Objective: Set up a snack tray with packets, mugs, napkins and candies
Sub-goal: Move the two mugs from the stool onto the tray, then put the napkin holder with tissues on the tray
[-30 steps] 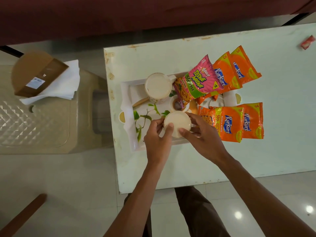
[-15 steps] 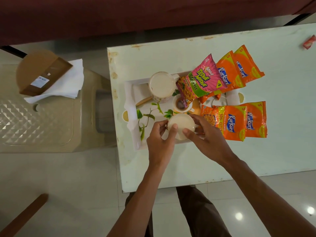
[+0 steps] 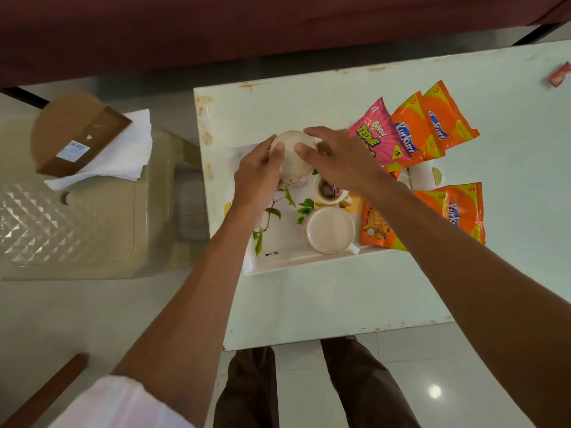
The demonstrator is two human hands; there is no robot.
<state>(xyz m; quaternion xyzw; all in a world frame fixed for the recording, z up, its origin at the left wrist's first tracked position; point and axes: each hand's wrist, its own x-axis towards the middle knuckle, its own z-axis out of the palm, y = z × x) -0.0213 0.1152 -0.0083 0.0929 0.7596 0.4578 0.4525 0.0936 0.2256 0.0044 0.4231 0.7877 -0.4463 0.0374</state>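
A white tray (image 3: 279, 262) with a leaf print lies on the pale table (image 3: 324, 304). At the tray's far end my left hand (image 3: 258, 176) and my right hand (image 3: 336, 156) both grip a cream mug (image 3: 293, 163), one on each side. A second cream mug (image 3: 330, 230) stands at the tray's near edge, free of both hands. Between the mugs sits a small cup (image 3: 327, 190) holding wrapped candies. A pink packet (image 3: 378, 135) and orange packets (image 3: 432, 125) lean at the tray's far right; more orange packets (image 3: 463, 208) lie near right.
White napkins (image 3: 123, 156) lie under a brown cardboard box (image 3: 77, 134) on a beige plastic stool (image 3: 77, 217) left of the table. A small red wrapper (image 3: 560, 76) lies at the table's far right. My legs show below the table's near edge.
Both hands let go of the near mug, which stays at the tray's near edge, and reached forward to take hold of the far mug. The view shifted closer.
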